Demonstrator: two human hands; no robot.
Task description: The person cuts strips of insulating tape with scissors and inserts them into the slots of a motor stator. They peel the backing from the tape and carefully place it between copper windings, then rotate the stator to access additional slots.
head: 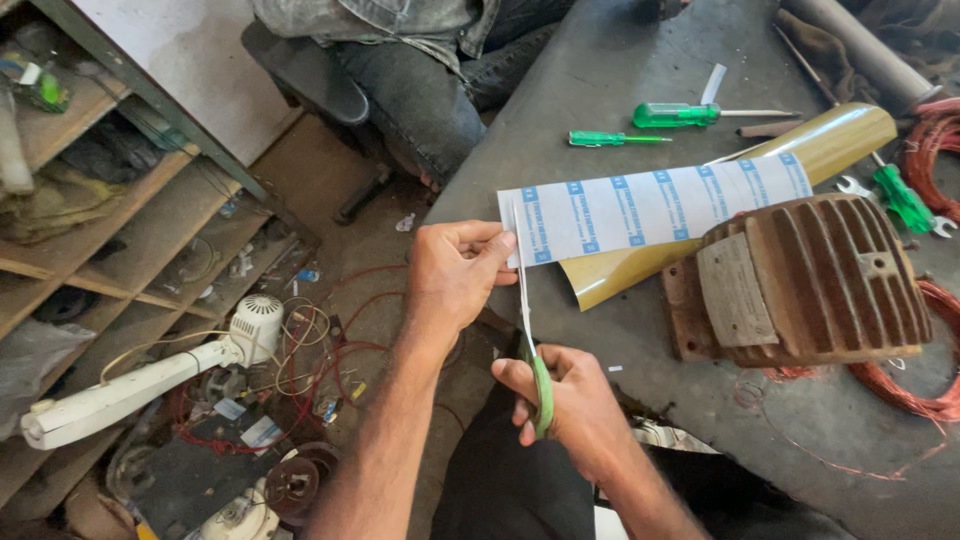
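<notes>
The left hand [455,275] pinches the near end of a long paper sheet [655,208], white with blue printed bars, thumb and fingers closed flat on its corner. The right hand [565,400] is wrapped around the green handles of a pair of scissors [528,330], whose thin metal blades run up from the fist to the paper's edge just beside the left fingertips; the blades look nearly closed on the sheet.

Beyond the pinch the sheet stretches away across a grey, scuffed workbench [610,70], lying over a glossy mustard-yellow roll [830,140] that curls into a tube at its far end. To the right of the scissors sits a rusty ribbed motor housing [810,280], heavy cast metal with deep fins. Copper wire [900,390] loops out from behind it. Farther off than the paper lie two screwdrivers [680,115] with clear green handles.

Left of the hands, down on the dirt floor, are a white fan [150,375] and tangled wires, next to rough wooden shelves [110,210]. Another person's legs [420,90] in dark trousers show past the bench's far edge.
</notes>
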